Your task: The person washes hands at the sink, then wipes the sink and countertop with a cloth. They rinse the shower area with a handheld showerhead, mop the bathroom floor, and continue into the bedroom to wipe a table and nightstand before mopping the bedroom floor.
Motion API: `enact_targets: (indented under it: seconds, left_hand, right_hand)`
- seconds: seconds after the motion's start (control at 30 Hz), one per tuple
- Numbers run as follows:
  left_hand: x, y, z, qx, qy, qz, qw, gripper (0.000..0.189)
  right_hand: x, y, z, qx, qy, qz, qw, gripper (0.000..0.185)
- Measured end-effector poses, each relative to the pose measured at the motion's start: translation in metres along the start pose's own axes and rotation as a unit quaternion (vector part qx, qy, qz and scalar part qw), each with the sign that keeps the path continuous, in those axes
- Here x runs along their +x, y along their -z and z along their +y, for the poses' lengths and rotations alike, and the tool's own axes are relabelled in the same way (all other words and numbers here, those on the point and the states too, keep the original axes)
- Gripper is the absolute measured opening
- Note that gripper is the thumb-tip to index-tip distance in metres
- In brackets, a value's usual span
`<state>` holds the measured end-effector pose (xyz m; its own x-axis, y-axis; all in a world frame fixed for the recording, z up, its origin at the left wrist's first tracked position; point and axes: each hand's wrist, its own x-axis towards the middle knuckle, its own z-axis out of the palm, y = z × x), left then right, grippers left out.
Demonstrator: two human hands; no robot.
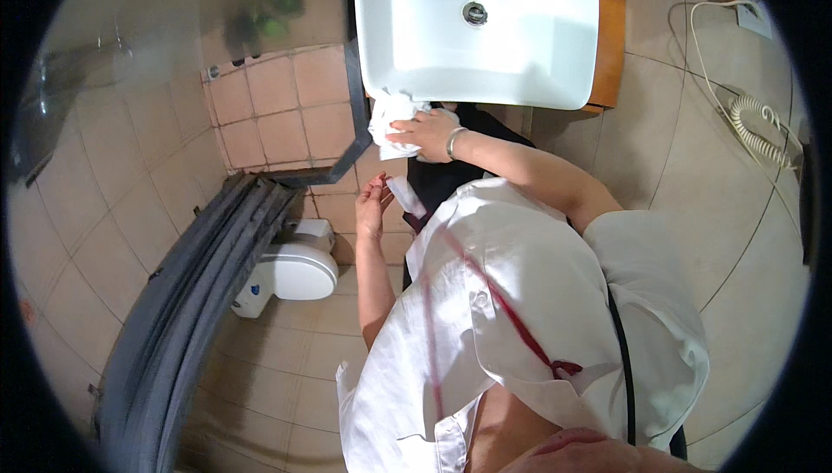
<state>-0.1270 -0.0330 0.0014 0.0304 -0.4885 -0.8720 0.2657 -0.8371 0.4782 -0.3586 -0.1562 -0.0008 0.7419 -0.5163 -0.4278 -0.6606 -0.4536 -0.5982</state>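
My right hand [429, 135], with a silver bangle at its wrist, rests over a bunched white cloth [390, 123] and grips it. The cloth lies against the front left corner of a white rectangular washbasin [377, 50]. My left hand [372, 206] is raised below and to the left, its fingers bent and close together. Beside those fingertips is a small white flat piece [406, 196], perhaps a badge at the end of the red lanyard [513, 313] on my white shirt. Whether the left fingers touch it is unclear.
The basin sits on an orange-brown wooden counter [608, 37]. To the left are a dark shower kerb [354, 83], a grey shower curtain [188, 317] and a white toilet [302, 271]. A coiled cream phone-type cord [754, 125] hangs at the right.
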Motion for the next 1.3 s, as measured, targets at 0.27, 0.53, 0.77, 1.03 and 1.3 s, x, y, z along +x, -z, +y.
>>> enact_targets:
  seconds: [0.27,0.53,0.77,1.03,1.3]
  left_hand:
    - [0.001,-0.015,0.013,0.073,0.027,0.009,0.997,0.034]
    - [0.014,-0.054,0.018,0.124,0.027,-0.024,0.992,0.039]
    - [-0.01,-0.052,0.008,0.14,0.015,0.012,0.99,0.038]
    - [-0.047,-0.027,-0.02,0.068,0.07,0.072,0.993,0.035]
    - [-0.015,-0.075,-0.006,0.145,0.032,0.02,0.989,0.037]
  right_hand:
    - [-0.226,-0.093,0.159,-0.058,-0.518,0.079,0.85,0.028]
    - [-0.333,0.021,0.236,0.341,-0.459,0.638,0.517,0.045]
    - [-0.073,0.102,0.308,0.134,-0.434,0.727,0.515,0.069]
    - [0.104,0.11,0.168,0.336,-0.252,0.487,0.766,0.054]
    - [-0.044,0.005,0.032,0.192,0.09,0.246,0.946,0.03]
